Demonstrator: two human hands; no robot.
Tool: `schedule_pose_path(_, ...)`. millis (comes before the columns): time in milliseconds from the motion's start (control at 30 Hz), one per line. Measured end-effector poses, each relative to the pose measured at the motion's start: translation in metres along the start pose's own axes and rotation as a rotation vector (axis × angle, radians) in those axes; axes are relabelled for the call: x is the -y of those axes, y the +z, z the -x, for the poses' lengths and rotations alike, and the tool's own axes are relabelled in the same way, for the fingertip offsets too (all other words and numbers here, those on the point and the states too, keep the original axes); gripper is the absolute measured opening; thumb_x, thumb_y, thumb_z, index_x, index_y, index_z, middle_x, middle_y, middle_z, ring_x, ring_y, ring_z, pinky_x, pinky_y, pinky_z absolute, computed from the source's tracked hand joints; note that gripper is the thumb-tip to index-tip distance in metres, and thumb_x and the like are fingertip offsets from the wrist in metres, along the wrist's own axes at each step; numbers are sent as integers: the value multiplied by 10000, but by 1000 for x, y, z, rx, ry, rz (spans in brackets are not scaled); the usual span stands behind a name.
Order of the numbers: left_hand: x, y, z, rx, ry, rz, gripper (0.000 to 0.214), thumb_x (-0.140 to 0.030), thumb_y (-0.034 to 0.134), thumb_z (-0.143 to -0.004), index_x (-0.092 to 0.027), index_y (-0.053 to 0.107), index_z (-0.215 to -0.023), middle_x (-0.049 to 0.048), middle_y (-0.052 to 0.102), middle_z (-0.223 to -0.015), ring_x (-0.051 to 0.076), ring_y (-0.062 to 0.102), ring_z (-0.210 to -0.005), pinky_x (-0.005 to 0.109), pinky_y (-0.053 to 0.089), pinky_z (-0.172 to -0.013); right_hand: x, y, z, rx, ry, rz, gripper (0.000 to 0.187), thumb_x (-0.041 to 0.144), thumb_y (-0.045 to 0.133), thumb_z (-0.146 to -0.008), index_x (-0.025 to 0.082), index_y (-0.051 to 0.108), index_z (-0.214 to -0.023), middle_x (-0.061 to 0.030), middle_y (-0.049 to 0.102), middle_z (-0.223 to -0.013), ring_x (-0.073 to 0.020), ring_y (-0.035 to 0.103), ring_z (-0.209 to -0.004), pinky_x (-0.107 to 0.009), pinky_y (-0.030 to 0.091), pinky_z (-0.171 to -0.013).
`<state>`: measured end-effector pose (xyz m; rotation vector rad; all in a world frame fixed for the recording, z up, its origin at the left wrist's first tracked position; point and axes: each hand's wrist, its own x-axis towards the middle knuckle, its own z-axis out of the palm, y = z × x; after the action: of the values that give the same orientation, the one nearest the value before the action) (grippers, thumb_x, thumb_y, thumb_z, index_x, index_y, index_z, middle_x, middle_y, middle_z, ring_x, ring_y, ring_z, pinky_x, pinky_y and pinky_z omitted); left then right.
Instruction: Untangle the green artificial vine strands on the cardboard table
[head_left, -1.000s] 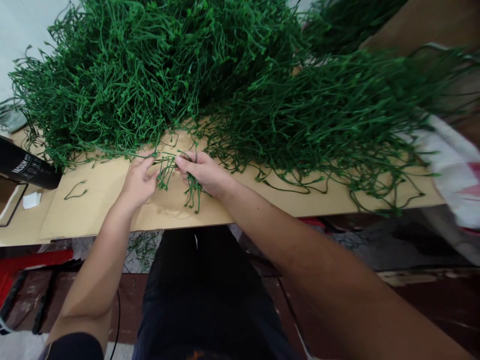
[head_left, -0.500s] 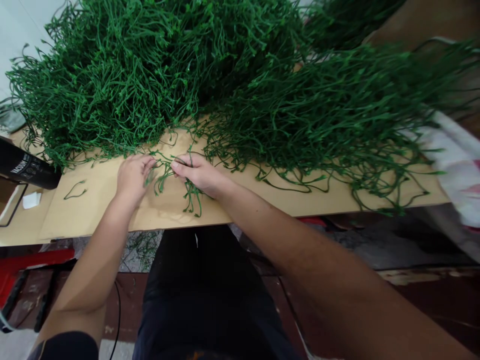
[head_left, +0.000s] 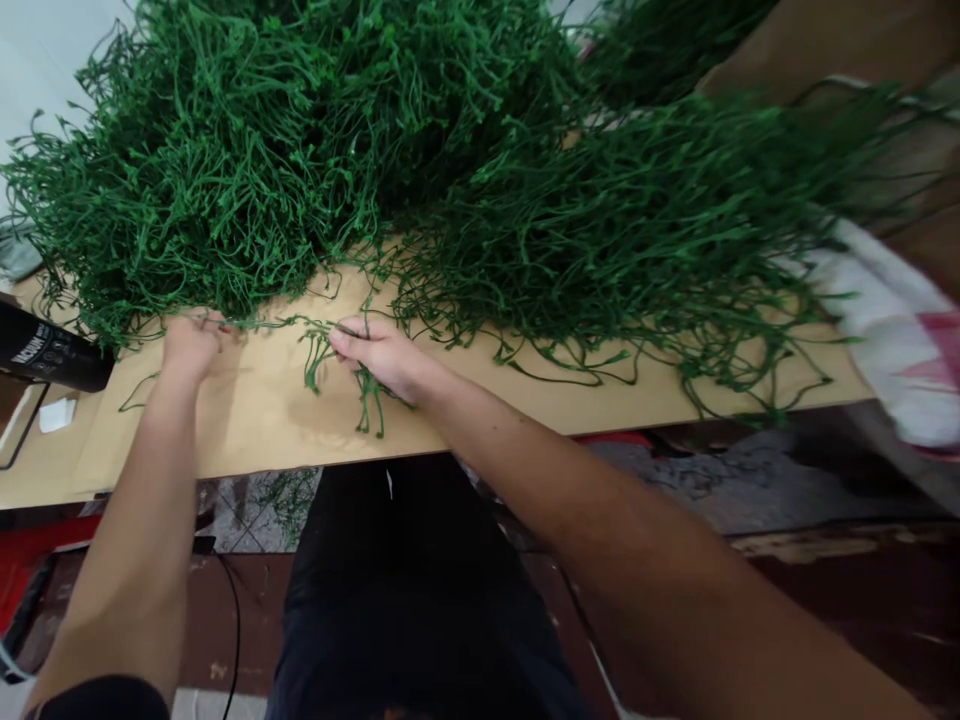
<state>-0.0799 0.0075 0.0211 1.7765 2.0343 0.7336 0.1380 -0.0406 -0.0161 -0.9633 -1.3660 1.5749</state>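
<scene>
A big heap of thin green plastic stems (head_left: pixel 390 160) covers the far part of a tan cardboard-topped table (head_left: pixel 255 410). My right hand (head_left: pixel 379 355) is closed, pinching a small bunch of green stems (head_left: pixel 364 385) that droops toward me on the cardboard. My left hand (head_left: pixel 191 340) is out to the left at the heap's near edge, closed on the end of one long green stem (head_left: pixel 281 322). That stem stretches across to my right hand.
A black cylinder with white lettering (head_left: pixel 49 355) lies at the table's left edge, a white scrap (head_left: pixel 56 415) beside it. A white and red cloth (head_left: pixel 896 345) hangs at the right. A loose stem (head_left: pixel 139 395) lies on the cardboard. Dark floor and my legs are below.
My left hand has slid left, away from my right hand, drawing one stem out taut. My right hand has stayed with its bunch.
</scene>
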Motion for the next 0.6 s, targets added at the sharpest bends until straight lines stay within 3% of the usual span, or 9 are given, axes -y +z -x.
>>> schedule_pose_path(33,2,-7,4,-1,-68,102,156,-185,418,-748,-178,480,-606,7,470,-513,118,453,-505,231,333,-509,1,0,-2,-55,21,-19,338,199,433,-905,168,397,-571,78,281,-469,-45,258,-439,-195,231,-448)
schedule_pose_path(100,1,-17,18,123,-157,268,156,-218,456,-759,-158,523,-632,-8,459,-512,83,416,-462,202,311,-472,3,1,-5,-115,25,-32,342,184,435,-907,164,408,-567,74,299,-462,-44,273,-442,-189,241,-447)
schedule_pose_path(233,-16,-10,43,392,-93,425,157,-294,572,-728,-140,603,-719,-7,507,-576,59,431,-483,181,327,-468,-1,1,-7,-122,-29,-43,329,161,450,-899,160,434,-571,76,312,-444,-38,276,-422,-183,238,-425)
schedule_pose_path(333,-29,4,51,447,-19,422,157,-301,572,-728,-149,610,-722,-22,462,-531,60,381,-457,191,298,-450,-6,1,-6,-129,-35,-106,311,191,458,-900,166,436,-590,79,315,-456,-36,279,-413,-176,261,-420)
schedule_pose_path(433,-27,6,50,509,18,256,170,-315,562,-727,-162,612,-673,-25,432,-481,76,366,-437,213,277,-431,-6,0,-8,-202,-8,-168,313,204,460,-898,171,416,-590,73,330,-487,-36,285,-425,-177,277,-429)
schedule_pose_path(500,-16,-4,48,496,-14,118,185,-338,568,-714,-172,621,-650,-24,426,-461,86,362,-425,229,273,-421,-4,0,-10,-260,15,-184,320,194,451,-900,173,402,-584,67,346,-509,-37,284,-429,-184,270,-429)
schedule_pose_path(600,7,-30,44,320,-97,9,185,-355,599,-689,-191,619,-606,-17,463,-476,91,388,-464,235,300,-452,-1,0,-12,-300,32,-181,328,191,441,-902,176,391,-578,56,374,-536,-41,295,-432,-194,254,-419)
